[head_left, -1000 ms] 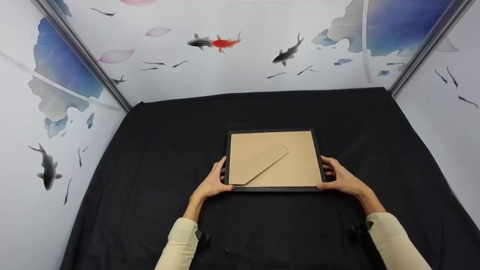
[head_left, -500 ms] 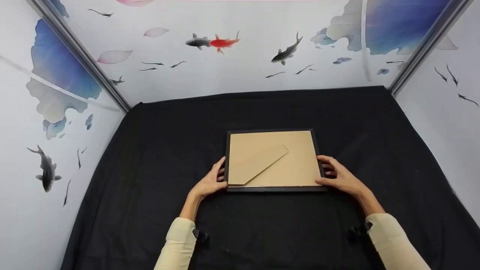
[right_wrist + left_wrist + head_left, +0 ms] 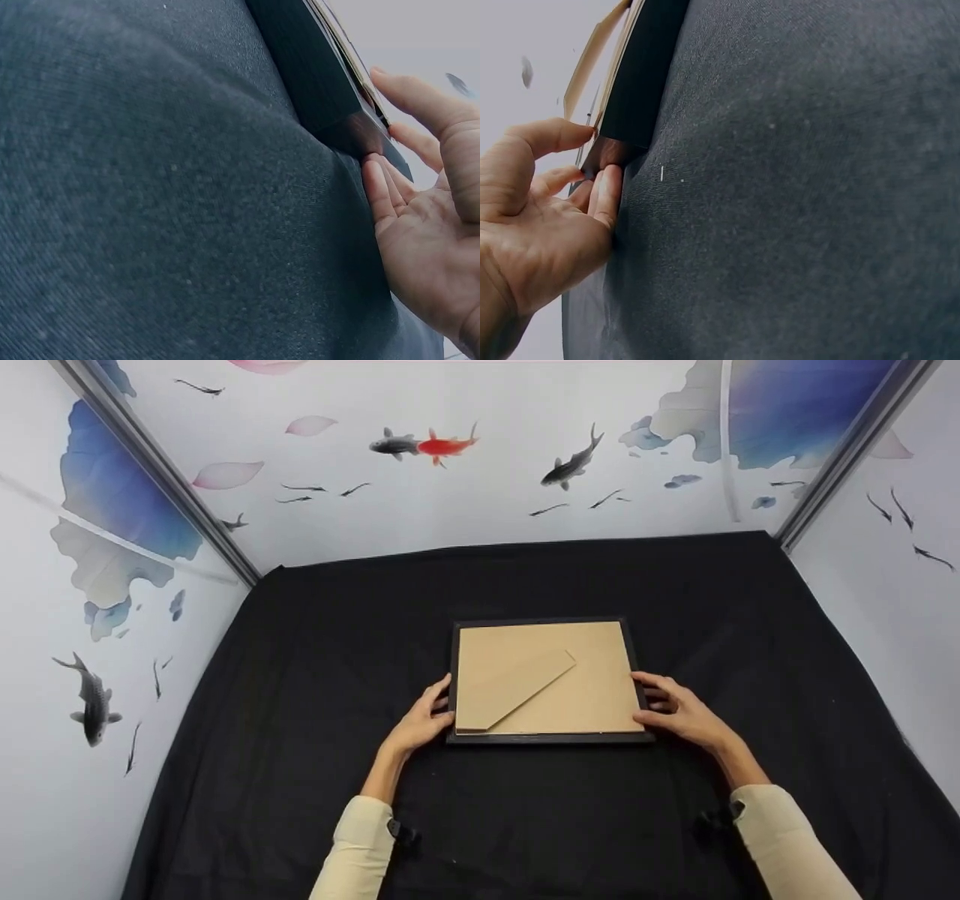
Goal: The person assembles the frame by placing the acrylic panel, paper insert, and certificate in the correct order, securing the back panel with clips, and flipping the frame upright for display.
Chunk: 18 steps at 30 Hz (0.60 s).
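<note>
A black picture frame [image 3: 551, 738] lies back side up on the black cloth, its tan backing board [image 3: 600, 697] facing me. A flat easel stand [image 3: 510, 682] runs diagonally across the board. My left hand [image 3: 416, 724] touches the frame's left side near the front corner, thumb tip at the back edge and fingertips against the outer side. On the opposite side my right hand [image 3: 679, 712] does likewise, thumb and index finger at the rim. Both wrist views show loosely extended fingers [image 3: 607, 193] right by the frame's lower corner; the frame's front is hidden underneath.
Black cloth [image 3: 337, 660] covers the table around the frame, slightly wrinkled. White panels [image 3: 510, 510] painted with fish and lotus leaves stand at the back and sides, joined by metal posts [image 3: 825, 465].
Both thumbs have slid from the frame's front corners a little up along its sides. The frame itself stays nearly where it was; the head view has shifted slightly.
</note>
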Each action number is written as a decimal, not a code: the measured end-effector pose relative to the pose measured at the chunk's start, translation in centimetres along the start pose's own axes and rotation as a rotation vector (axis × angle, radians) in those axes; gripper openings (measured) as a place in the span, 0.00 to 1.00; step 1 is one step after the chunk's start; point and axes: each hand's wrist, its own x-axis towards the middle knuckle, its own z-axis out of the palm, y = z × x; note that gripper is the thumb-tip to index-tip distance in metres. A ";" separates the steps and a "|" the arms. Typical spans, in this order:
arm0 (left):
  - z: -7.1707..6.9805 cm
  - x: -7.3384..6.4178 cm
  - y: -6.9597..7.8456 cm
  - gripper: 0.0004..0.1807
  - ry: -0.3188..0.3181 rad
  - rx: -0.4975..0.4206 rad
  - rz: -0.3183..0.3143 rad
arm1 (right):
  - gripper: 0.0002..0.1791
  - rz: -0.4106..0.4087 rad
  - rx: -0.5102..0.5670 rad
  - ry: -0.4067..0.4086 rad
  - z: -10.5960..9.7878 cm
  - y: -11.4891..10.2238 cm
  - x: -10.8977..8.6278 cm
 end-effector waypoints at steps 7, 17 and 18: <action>-0.1 0.1 -0.4 0.38 0.024 0.023 0.006 | 0.37 -0.019 0.008 -0.015 -0.2 0.5 0.1; -0.1 -0.7 2.5 0.39 -0.025 -0.034 0.062 | 0.38 -0.008 -0.039 -0.040 -0.8 3.3 0.2; -0.1 -0.7 2.5 0.40 -0.033 -0.039 0.055 | 0.39 -0.002 -0.041 -0.048 -0.9 3.3 0.2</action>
